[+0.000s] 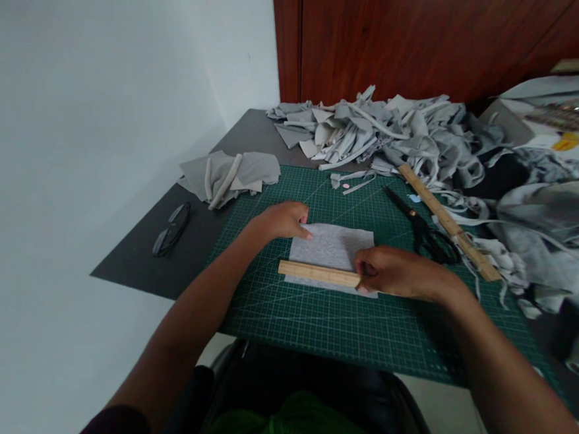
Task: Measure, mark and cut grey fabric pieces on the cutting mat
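A small grey fabric rectangle (331,245) lies flat on a green cutting mat (312,318). Across the cloth's near edge rests a short wooden ruler (318,272). My right hand (395,272) grips the ruler's right end, fingers closed over it. My left hand (282,220) rests on the cloth's upper left corner, fingertips pressing it down.
Black scissors (424,233) and a long wooden ruler (448,221) lie on the mat to the right. A heap of grey fabric scraps (389,135) fills the back and right. Folded grey cloth (230,175) and dark eyeglasses (171,228) sit at left. A white wall runs close by on the left.
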Demonstrator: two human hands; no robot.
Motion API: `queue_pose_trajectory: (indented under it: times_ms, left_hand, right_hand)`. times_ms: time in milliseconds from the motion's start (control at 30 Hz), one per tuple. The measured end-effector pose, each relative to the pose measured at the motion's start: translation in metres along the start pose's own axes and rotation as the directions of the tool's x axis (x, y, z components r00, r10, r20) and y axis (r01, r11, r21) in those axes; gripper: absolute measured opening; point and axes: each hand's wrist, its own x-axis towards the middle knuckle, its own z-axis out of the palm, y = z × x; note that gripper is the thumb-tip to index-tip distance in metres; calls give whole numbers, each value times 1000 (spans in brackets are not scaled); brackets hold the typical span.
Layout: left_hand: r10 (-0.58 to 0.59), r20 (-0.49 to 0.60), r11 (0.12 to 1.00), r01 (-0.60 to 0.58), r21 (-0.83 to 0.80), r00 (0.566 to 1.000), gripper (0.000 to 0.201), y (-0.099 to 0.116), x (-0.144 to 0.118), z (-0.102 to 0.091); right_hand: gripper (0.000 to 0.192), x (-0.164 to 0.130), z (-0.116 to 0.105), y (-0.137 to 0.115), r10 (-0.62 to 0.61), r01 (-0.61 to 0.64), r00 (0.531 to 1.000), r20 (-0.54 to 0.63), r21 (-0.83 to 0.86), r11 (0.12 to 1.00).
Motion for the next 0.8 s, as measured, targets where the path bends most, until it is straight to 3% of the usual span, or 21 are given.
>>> queue_pose_trajectory:
  times_ms: [233, 467, 600, 700, 800]
  left_hand:
    - [-17, -6, 1000, 17, 9, 1000, 33, -2, -1, 0]
    - [-22, -45, 999, 23, 27, 999, 58, 3, -9, -3]
    - [-33, -110, 999, 30, -28, 993, 60, 14, -7, -1]
    - [60, -175, 981, -90, -170, 983, 40, 25, -4, 3]
    - [317, -131, 900, -341, -270, 939, 24, 31, -1, 6]
  right_hand:
    - [20, -1, 1, 0, -97, 96, 994, 52, 20, 995]
    - [18, 0, 2, 0, -135, 136, 990, -36, 18, 991]
    - [23, 1, 3, -3, -132, 122, 986, 99, 106, 987]
    - [27, 2, 4, -5, -121, 101, 981, 154, 132, 986]
    - [32, 3, 5, -6, -104, 99, 992, 73, 74, 992]
